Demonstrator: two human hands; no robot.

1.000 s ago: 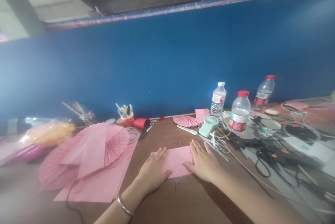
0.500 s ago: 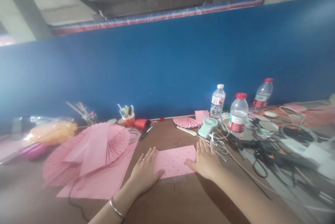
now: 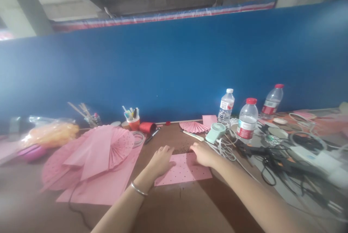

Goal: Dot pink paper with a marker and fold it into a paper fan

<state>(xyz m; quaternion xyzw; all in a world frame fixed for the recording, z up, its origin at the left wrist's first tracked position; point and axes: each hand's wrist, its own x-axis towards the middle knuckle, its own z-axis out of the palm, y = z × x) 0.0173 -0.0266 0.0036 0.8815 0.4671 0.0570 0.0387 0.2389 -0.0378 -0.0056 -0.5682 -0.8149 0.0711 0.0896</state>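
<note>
A pink sheet of paper with many small dark holes or dots lies on the brown table before me. My left hand is closed at its far left corner, fingers curled over the far edge and thumb on the paper. At the far right corner my right hand pinches the edge with bent fingers. The fingertips are partly hidden behind the hands. Small dark specks are scattered just beyond the paper.
Pink folded paper fans and sheets lie at left. Behind stand a cup of pens and a red cylinder. A craft knife, mint handheld fan, water bottles and tangled cables are at right.
Both hands have moved from the paper's left and right sides to its far edge, closer together. Their fingers, flat and spread before, are now curled on the paper.
</note>
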